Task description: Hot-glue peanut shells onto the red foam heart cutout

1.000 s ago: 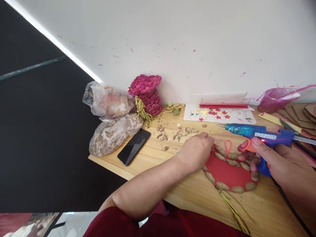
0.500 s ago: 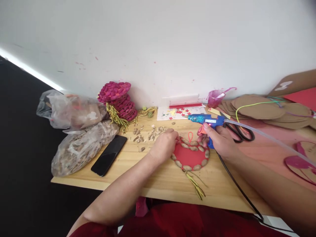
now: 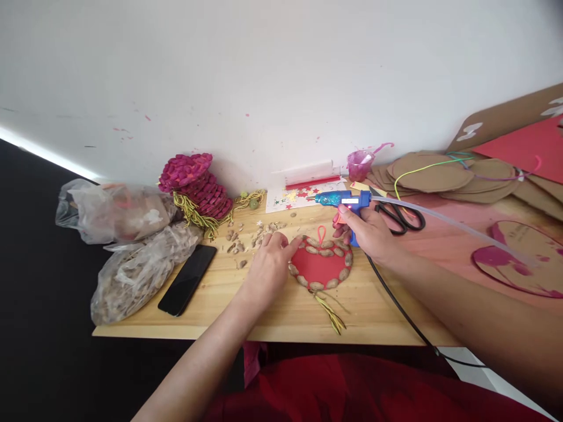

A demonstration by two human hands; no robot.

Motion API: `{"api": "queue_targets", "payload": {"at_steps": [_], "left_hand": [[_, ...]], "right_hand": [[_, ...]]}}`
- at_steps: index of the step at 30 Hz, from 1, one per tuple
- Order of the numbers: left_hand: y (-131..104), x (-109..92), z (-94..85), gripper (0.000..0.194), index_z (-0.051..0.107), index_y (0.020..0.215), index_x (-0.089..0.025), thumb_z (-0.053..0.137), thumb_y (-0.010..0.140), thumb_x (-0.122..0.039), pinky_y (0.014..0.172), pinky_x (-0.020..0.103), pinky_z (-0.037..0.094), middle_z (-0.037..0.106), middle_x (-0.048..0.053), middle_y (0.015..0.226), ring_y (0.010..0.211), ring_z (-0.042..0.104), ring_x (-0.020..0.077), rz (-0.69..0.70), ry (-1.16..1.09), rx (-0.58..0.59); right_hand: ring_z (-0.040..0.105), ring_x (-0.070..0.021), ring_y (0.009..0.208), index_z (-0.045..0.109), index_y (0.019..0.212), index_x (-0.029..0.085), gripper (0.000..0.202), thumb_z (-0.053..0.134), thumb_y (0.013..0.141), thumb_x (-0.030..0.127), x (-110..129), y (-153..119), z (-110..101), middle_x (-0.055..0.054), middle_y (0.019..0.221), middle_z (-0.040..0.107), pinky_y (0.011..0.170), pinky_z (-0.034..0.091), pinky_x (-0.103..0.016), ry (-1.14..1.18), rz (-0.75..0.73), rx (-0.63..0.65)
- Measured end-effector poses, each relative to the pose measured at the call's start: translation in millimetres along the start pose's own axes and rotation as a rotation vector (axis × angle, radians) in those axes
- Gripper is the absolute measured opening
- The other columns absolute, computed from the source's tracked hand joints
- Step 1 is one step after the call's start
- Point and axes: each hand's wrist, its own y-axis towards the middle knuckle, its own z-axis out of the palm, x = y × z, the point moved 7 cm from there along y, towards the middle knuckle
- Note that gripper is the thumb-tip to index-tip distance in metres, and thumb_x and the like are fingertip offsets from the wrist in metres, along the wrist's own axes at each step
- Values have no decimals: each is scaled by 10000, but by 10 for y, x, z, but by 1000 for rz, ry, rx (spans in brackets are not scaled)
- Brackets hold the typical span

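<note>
My right hand [image 3: 369, 231] grips a blue glue gun [image 3: 341, 200], its nozzle pointing left above the table and a clear glue stick trailing from its back. Below it lies a red disc [image 3: 319, 268] edged with peanut shells [image 3: 343, 274], with a second short row of shells near its top. An orange loop [image 3: 321, 234] rises from the top, and a yellow-green tassel [image 3: 331, 315] hangs from the bottom. My left hand [image 3: 271, 261] is at the disc's upper left edge, thumb stretched to the rim and fingers apart near loose peanut shells [image 3: 235, 241].
To the left are a black phone [image 3: 187, 280], a bag of shells [image 3: 136, 284] and a pink shell stack [image 3: 193, 181]. Behind lies a paper with stars [image 3: 277, 202]. On the right are scissors [image 3: 407, 218], cardboard discs [image 3: 433, 170], a purple cup [image 3: 359, 167] and a painted disc [image 3: 497, 261].
My left hand has eased its pinch at the disc's edge and spread its fingers toward the loose shells. The glue gun stays in my right hand; the whole view has shifted.
</note>
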Motion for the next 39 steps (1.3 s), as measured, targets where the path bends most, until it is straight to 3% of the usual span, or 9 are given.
{"api": "queue_targets", "payload": {"at_steps": [4,13,32,35,39], "left_hand": [[-57,-51,86,522,571,1368,-226,433,910,-17,891,370,474,546,94,1034,967,482,234,12,73,23],[31,-237,64,325,597,1271,-152,460,977,-171,873,423,472,576,126,1080,1051,476,290,10,271,132],[84,-259,128,319,579,1268,-104,468,974,-155,922,410,496,577,140,1166,1128,481,285,-10,236,197],[12,-199,98,363,568,1309,-158,450,967,-129,945,403,488,560,126,1213,1133,485,270,-29,159,132],[-226,0,-49,601,381,1495,-208,383,925,-19,1017,456,438,476,151,1375,1209,473,275,-128,49,-98]], "right_hand": [[673,-184,587,652,738,209,493,673,749,702,-36,4,7,-56,739,668,400,445,-250,-7,13,14],[689,-175,613,656,750,174,529,659,762,703,-95,-1,24,-55,734,686,484,466,-252,-37,48,7],[689,-162,684,663,760,173,525,699,728,696,-115,-6,41,-40,731,681,610,574,-260,13,52,14],[686,-164,671,658,747,176,517,698,732,691,-114,6,33,-41,730,683,619,582,-274,4,37,29],[687,-173,662,651,759,185,504,695,737,686,-81,4,44,-39,735,679,614,591,-295,-6,28,59]]}}
